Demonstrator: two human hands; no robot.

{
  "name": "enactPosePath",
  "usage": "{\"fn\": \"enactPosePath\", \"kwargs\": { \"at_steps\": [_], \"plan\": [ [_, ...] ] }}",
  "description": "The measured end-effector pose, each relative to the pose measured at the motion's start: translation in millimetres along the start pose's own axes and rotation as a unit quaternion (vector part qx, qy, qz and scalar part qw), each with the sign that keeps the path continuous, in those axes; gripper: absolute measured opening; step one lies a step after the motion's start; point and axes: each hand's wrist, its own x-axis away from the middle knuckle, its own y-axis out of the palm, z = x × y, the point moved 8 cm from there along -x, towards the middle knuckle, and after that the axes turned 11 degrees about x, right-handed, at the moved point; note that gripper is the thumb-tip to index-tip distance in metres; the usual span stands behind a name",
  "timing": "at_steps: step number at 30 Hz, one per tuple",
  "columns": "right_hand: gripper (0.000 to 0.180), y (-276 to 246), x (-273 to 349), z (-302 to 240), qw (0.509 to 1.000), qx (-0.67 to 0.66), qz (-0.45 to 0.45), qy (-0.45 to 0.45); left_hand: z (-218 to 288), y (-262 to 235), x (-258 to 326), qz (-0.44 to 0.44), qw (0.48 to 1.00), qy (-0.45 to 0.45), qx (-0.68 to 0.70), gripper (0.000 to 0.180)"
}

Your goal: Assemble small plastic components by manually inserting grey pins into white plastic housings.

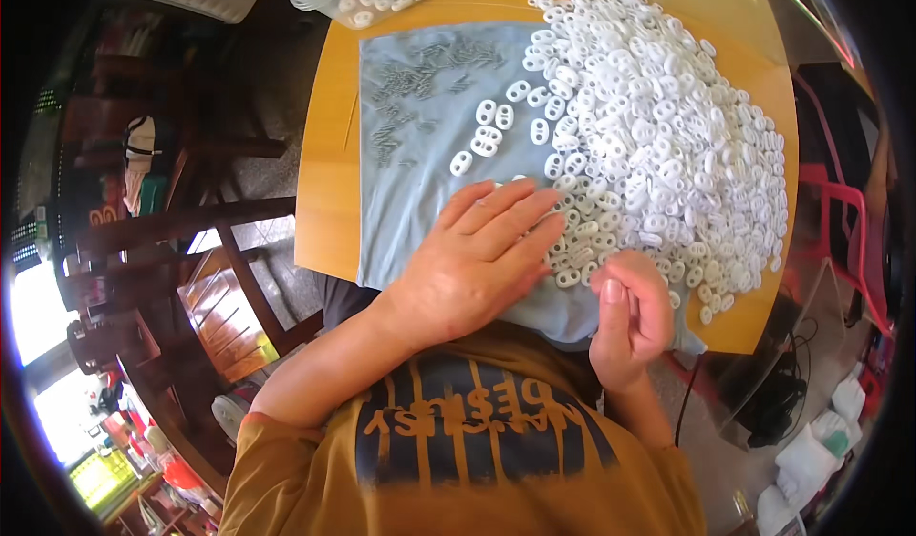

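My left hand (482, 254) lies palm down with its fingers stretched out, over the near edge of the white plastic pieces; what is under the palm is hidden. My right hand (632, 312) is curled closed near the front edge of the table, thumb against the bent fingers, and I cannot see what is in it. The small oval white pieces (658, 126), each with two holes, form a big heap at the right. A few of these, the loose ovals (487, 140), lie apart beyond my left hand. Several thin grey metal pieces (429, 68) are scattered at the far left.
A blue-grey cloth (382, 207) covers much of the wooden table (324, 183). A clear plastic tub (358, 6) with more white ovals stands at the far edge. To the left is a dark wooden chair (258, 297); a red stool (854, 240) stands at the right.
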Motion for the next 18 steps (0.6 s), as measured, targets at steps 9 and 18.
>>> {"fn": "enactPosePath", "kwargs": {
  "at_steps": [9, 18],
  "plan": [
    [0.014, -13, -1, -2, 0.995, -0.037, 0.086, -0.024, -5, 4, 1, -0.057, 0.998, 0.011, -0.020, 0.047],
    [0.014, -19, -1, 2, 0.993, -0.038, 0.106, -0.035, 19, 27, -4, -0.117, 0.992, 0.039, 0.010, 0.047]
  ]
}}
